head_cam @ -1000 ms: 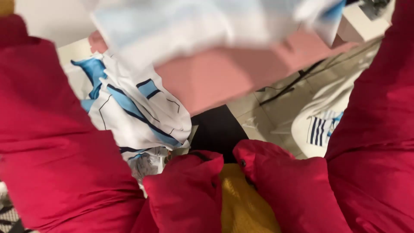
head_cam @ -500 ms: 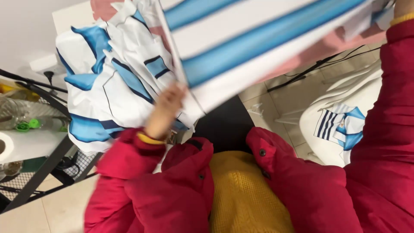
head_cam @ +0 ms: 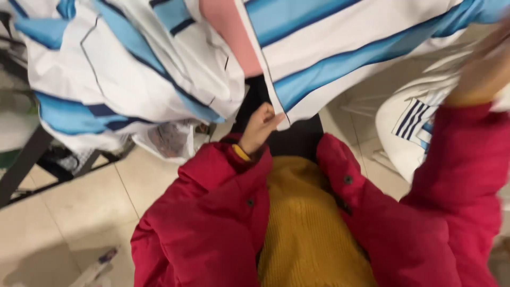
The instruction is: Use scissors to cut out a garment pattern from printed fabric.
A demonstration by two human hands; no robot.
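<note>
A white and sky-blue striped cloth shirt [head_cam: 340, 48], spread at twelve o'clock, was gripped at its lower edge by the left hand [head_cam: 258, 127] and, at three o'clock, by the blurred right hand [head_cam: 481, 66].

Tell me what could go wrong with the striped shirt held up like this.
1. The left hand pinches only the corner of the striped shirt; that grip looks slight, so the cloth could slip free.
2. The right hand is blurred, so its hold cannot be judged; if it loosens, the shirt may drop to the tiled floor.
3. A pile of similar shirts hangs close beside it, so the two could tangle.
</note>
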